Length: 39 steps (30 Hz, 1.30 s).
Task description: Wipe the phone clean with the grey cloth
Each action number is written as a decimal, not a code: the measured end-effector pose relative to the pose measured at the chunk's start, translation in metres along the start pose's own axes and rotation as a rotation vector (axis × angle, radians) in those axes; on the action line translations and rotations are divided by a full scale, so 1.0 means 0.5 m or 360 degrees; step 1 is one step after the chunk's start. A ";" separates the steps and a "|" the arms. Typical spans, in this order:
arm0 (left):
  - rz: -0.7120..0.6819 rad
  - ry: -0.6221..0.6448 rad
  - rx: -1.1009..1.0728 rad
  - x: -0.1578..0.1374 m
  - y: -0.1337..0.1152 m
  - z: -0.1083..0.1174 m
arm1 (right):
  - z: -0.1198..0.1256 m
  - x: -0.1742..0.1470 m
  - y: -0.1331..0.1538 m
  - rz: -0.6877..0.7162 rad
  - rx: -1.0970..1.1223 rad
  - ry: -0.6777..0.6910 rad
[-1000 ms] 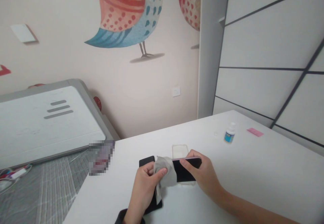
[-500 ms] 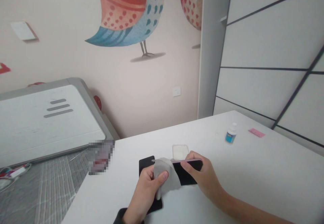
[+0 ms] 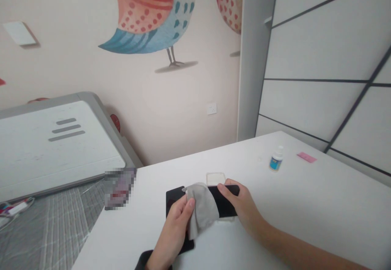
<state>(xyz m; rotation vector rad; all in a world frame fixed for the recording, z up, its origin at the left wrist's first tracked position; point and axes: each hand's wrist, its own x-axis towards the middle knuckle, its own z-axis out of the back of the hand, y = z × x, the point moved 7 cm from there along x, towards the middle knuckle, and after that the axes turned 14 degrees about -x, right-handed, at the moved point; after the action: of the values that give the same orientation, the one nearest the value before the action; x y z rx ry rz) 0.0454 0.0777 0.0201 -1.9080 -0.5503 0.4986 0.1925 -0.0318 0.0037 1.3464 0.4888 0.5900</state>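
My right hand [image 3: 246, 203] grips the right end of a black smartphone [image 3: 226, 204], thumb along its upper edge. Around the phone's left part hangs a soft grey cloth [image 3: 203, 207]. My left hand [image 3: 177, 219] pinches this cloth against the phone, and the phone's left end is hidden under it. Below the left hand, a flat black rectangular object [image 3: 172, 197] lies on the table, partly covered; its kind cannot be made out. A clear, pale rectangular thing like a phone case [image 3: 215, 178] shows behind the phone, with a lower edge visible beneath it.
On the white table [image 3: 305, 213], a small white bottle with a blue label [image 3: 276, 161] stands at the back right. A pink strip [image 3: 306, 157] lies beyond it. Past the left edge are a blurred-out item [image 3: 120, 188] and a bed with a grey headboard [image 3: 61, 148].
The cloth has spread further over the phone, and its lower end now hangs down. The phone has risen slightly and shifted left in view. The camera view has moved a little.
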 end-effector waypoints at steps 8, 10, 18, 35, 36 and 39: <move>-0.0160 -0.0173 0.0503 -0.002 -0.029 0.002 | 0.007 -0.004 0.009 0.0107 -0.0130 -0.0083; -0.0182 -0.0065 0.0473 -0.004 -0.029 -0.010 | 0.007 0.000 0.006 0.0076 -0.0120 -0.0082; 0.0122 -0.0078 0.0185 0.004 -0.002 0.010 | 0.017 -0.005 0.019 0.0098 -0.0104 -0.0160; 0.0059 -0.0102 0.0124 0.007 -0.004 0.009 | 0.010 -0.005 0.012 0.0125 -0.0083 -0.0106; 0.0045 -0.0145 0.0163 0.008 -0.005 0.015 | 0.007 -0.007 0.011 0.0130 -0.0083 -0.0090; -0.0058 -0.0228 0.0372 0.007 -0.011 0.021 | 0.000 -0.007 0.005 0.0105 -0.0074 -0.0044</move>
<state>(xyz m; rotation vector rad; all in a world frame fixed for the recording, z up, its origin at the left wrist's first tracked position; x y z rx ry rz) 0.0414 0.0892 0.0211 -1.6459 -0.5914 0.6504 0.1893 -0.0339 0.0061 1.3290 0.4074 0.6323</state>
